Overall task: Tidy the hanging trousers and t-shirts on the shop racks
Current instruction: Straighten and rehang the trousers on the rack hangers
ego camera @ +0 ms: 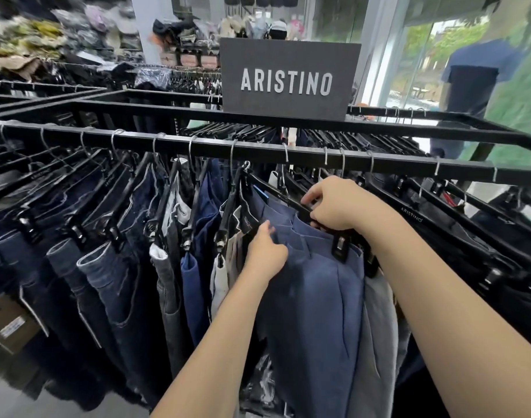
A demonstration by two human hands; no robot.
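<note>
- The blue trousers (312, 297) hang from a black clip hanger (288, 202) on the near rail (198, 146) of the rack, about the middle of the row.
- The right hand (333, 206) grips the hanger's bar, fingers curled round it; the left hand (267, 251) pinches the waistband fabric at its left end, fingers bent.
- A clip (339, 248) clamps the waistband just below the right wrist.
- Close on the left hang pale and navy trousers (198, 282), touching the blue pair; further left is a row of dark jeans (107, 267).
- On the right, grey trousers (379, 321) press against the blue pair, then black garments (469, 236) on branded hangers.
- The hanger bar runs slantwise from the rail toward the viewer, lower at the near end; the legs drop straight down, so the long axis is vertical.
- The cloth is a muted mid-blue, smooth, with a pressed crease and a slant pocket seam.
- Above the rack stands a dark sign (290, 78) reading ARISTINO.
- A cardboard box (8, 321) sits on the floor at left; a blurred figure in a blue t-shirt (472, 73) stands at the back right.
</note>
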